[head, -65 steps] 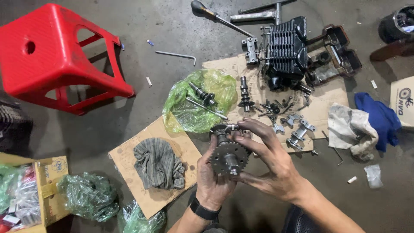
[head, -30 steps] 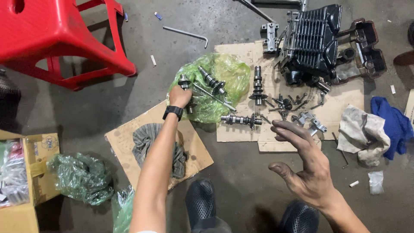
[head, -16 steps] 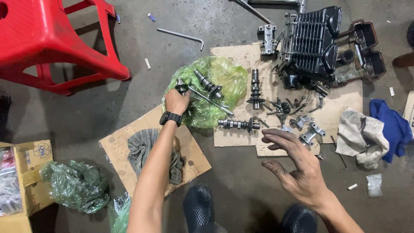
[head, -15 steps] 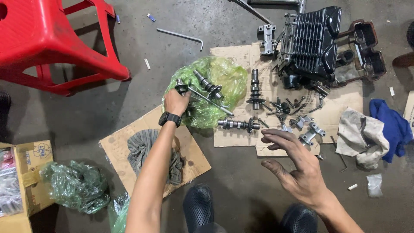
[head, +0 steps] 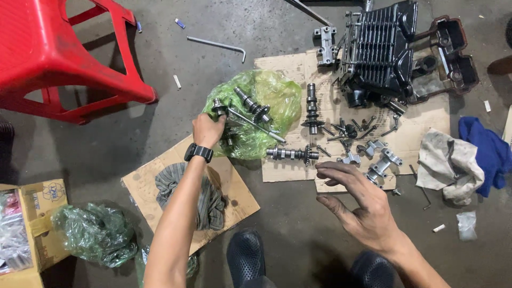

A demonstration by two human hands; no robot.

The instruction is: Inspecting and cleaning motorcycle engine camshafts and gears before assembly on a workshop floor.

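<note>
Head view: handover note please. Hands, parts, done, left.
Left hand: closed on a small metal part at the edge of the green plastic bag, where a long geared shaft lies.
Right hand: open, empty, hovering by the cardboard sheet.
Done: a gear shaft lies on the cardboard beside a camshaft and loose brackets, below the finned engine block.
Left: bag parts unsorted.

One red plastic stool [head: 58, 53]. Two flat brown cardboard sheets: one [head: 144, 184] under a grey rag [head: 205, 200], one [head: 282, 66] under the black finned engine block [head: 381, 53]. Two green plastic bags [head: 277, 96] [head: 96, 234]. Two steel geared shafts [head: 292, 154] [head: 311, 109]. One blue cloth [head: 488, 152]. Two hands [head: 208, 129] [head: 362, 208].
</note>
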